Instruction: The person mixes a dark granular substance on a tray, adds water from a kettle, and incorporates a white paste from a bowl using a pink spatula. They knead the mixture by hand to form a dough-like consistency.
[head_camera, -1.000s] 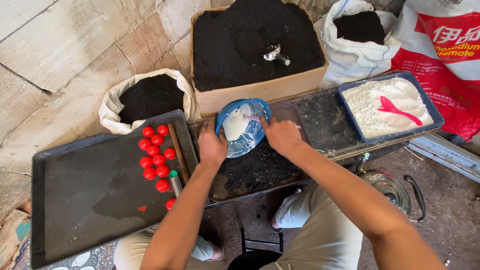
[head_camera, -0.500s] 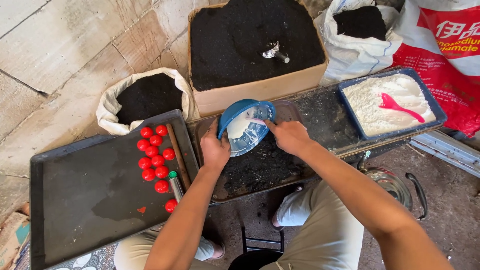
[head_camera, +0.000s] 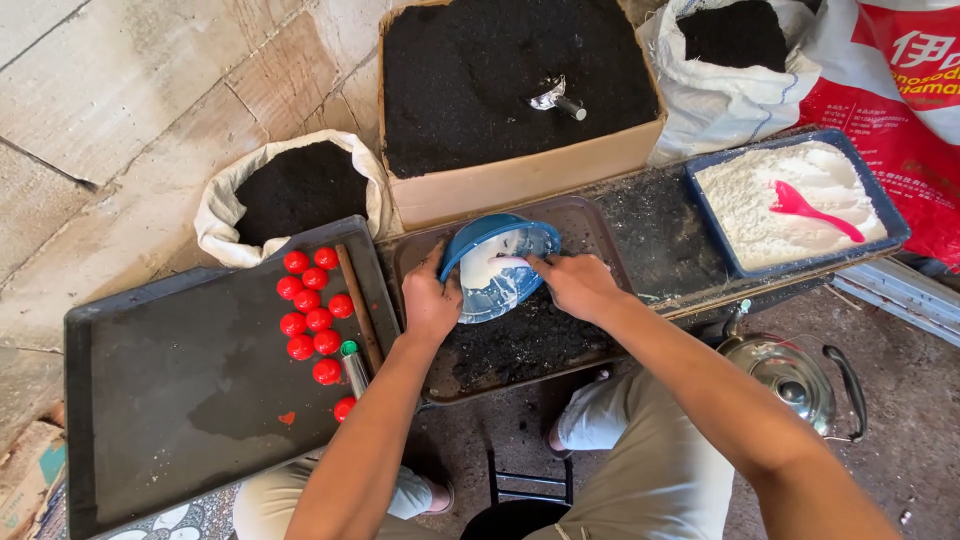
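Observation:
My left hand (head_camera: 430, 300) grips the rim of a blue plastic bowl (head_camera: 478, 238), tilted on its side with its open mouth facing me, smeared with white paste inside. My right hand (head_camera: 575, 283) reaches into the bowl, fingers touching the white paste (head_camera: 487, 272). The bowl hangs over a brown tray (head_camera: 590, 225) strewn with dark soil. To the left, several red balls (head_camera: 310, 310) lie on a large black tray (head_camera: 180, 390).
A cardboard box (head_camera: 510, 185) of dark soil holds a metal scoop (head_camera: 556, 97). Two white sacks of soil (head_camera: 290, 190) (head_camera: 735, 35) stand at the back. A blue tray (head_camera: 735, 262) of white powder holds a pink spoon (head_camera: 805, 206). A metal kettle (head_camera: 790, 375) sits on the floor at right.
The bowl has tipped further on its side. My right hand has gone from the rim to inside it.

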